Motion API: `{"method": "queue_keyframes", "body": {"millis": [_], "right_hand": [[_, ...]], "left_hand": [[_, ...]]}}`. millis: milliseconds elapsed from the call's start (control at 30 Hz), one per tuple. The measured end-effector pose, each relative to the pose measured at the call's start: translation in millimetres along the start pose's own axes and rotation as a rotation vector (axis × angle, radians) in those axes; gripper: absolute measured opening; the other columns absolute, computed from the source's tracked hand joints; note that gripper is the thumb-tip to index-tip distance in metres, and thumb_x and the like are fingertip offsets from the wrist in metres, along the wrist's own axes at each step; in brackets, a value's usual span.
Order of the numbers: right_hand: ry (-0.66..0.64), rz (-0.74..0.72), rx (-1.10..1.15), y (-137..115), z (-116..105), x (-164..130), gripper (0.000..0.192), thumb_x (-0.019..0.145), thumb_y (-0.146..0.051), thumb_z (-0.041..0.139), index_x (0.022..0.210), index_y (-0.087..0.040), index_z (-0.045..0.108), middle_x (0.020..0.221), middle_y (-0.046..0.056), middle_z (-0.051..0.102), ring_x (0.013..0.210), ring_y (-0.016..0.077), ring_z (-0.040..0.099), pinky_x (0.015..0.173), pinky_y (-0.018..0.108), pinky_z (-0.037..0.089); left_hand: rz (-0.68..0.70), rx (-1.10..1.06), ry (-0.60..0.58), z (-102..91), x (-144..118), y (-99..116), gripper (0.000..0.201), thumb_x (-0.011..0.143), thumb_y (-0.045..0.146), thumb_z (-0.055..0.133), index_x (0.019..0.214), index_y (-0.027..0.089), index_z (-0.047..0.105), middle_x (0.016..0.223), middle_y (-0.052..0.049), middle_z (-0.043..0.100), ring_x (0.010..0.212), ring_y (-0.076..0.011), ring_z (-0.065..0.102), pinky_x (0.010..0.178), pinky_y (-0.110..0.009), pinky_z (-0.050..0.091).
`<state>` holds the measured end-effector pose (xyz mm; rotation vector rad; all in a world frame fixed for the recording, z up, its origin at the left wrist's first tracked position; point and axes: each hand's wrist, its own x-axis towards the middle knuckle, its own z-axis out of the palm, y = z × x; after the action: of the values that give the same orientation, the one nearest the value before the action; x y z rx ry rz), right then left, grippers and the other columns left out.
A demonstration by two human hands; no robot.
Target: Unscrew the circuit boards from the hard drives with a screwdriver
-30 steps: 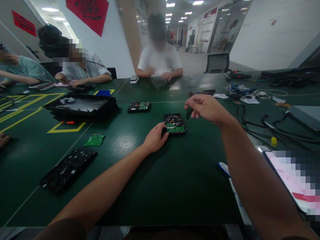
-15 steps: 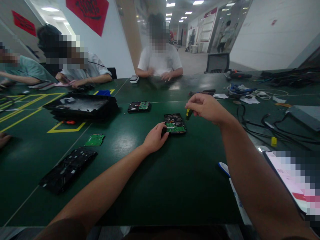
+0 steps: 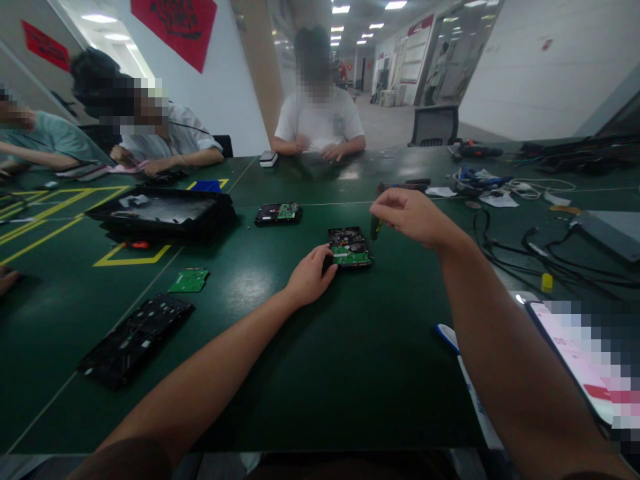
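Observation:
A hard drive (image 3: 351, 256) with a green circuit board lies on the green table in front of me. My left hand (image 3: 313, 275) grips its left edge between thumb and fingers. Above the drive's right side, my right hand (image 3: 405, 212) pinches the top of a screwdriver (image 3: 375, 228) with a dark and yellow handle. The screwdriver points down, its tip near the drive's right edge; whether it sits in a screw is too small to tell. Behind and to the left lies a second hard drive (image 3: 278, 213), apart from both hands.
At left lie a loose green circuit board (image 3: 189, 280), a black plastic part (image 3: 137, 339) and a black tray (image 3: 165, 210). Cables (image 3: 525, 257), a metal box (image 3: 613, 233) and a phone (image 3: 575, 360) are at right. A person (image 3: 320, 123) sits opposite; others sit at left.
The screwdriver handle has turned in my right hand's fingers, showing less of its yellow side. Both hands keep nearly the same place, and the hard drive has not visibly moved.

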<state>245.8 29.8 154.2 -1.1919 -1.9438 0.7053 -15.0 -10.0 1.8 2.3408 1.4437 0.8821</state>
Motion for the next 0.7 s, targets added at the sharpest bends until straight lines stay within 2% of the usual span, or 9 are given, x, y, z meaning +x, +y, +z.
{"method": "queue_keyframes", "body": {"millis": [100,267,433,500,600,700], "right_hand": [[0.0,0.039,-0.027,-3.5,-0.1,-1.6,0.02,0.09,-0.039,0.077,0.083,-0.021,0.07,0.075,0.005,0.071,0.062,0.0154,0.058,0.055,0.03,0.045],[-0.108,0.004,0.067,-9.0,2.9,-4.4,0.026,0.097,-0.047,0.07,0.091,-0.021,0.072,0.089,0.006,0.076,0.058,0.0127,0.056,0.051,0.029,0.045],[-0.134,0.018,0.127,-5.8,3.3,-2.9,0.03,0.102,-0.048,0.063,0.098,-0.02,0.074,0.076,0.005,0.069,0.063,0.0149,0.06,0.055,0.029,0.049],[-0.121,0.007,0.099,-4.6,1.8,-2.3,0.028,0.101,-0.047,0.065,0.098,-0.021,0.075,0.075,0.004,0.069,0.063,0.0148,0.059,0.056,0.029,0.048],[-0.054,-0.008,0.003,-4.2,-0.4,-2.0,0.021,0.095,-0.041,0.072,0.088,-0.021,0.074,0.075,0.003,0.069,0.065,0.015,0.058,0.057,0.03,0.046],[-0.005,0.049,-0.031,-4.9,-0.7,-2.0,0.019,0.09,-0.035,0.077,0.078,-0.021,0.071,0.072,0.004,0.069,0.063,0.0157,0.059,0.056,0.031,0.045]], "left_hand": [[0.001,0.001,-0.002,-0.1,0.1,-0.1,0.03,0.102,0.031,0.059,0.13,0.023,0.054,0.154,-0.015,0.056,0.141,-0.0299,0.058,0.118,-0.052,0.049],[0.001,0.003,-0.007,-0.1,0.9,0.4,0.029,0.102,0.03,0.059,0.129,0.023,0.054,0.152,-0.015,0.057,0.141,-0.03,0.059,0.118,-0.052,0.049],[0.009,0.003,-0.003,-0.2,0.5,1.3,0.029,0.102,0.03,0.058,0.129,0.022,0.054,0.152,-0.015,0.058,0.14,-0.0297,0.059,0.118,-0.051,0.049],[0.013,0.005,0.001,-0.3,0.1,1.4,0.029,0.102,0.03,0.058,0.129,0.022,0.054,0.152,-0.016,0.057,0.14,-0.0299,0.059,0.117,-0.051,0.049],[0.012,0.008,0.0,-1.1,-0.1,2.1,0.029,0.102,0.03,0.058,0.13,0.022,0.053,0.152,-0.016,0.057,0.14,-0.0302,0.059,0.117,-0.051,0.049],[0.013,0.015,-0.003,-2.0,0.0,3.2,0.03,0.102,0.03,0.058,0.13,0.021,0.053,0.152,-0.016,0.058,0.139,-0.0304,0.059,0.117,-0.051,0.049]]}}
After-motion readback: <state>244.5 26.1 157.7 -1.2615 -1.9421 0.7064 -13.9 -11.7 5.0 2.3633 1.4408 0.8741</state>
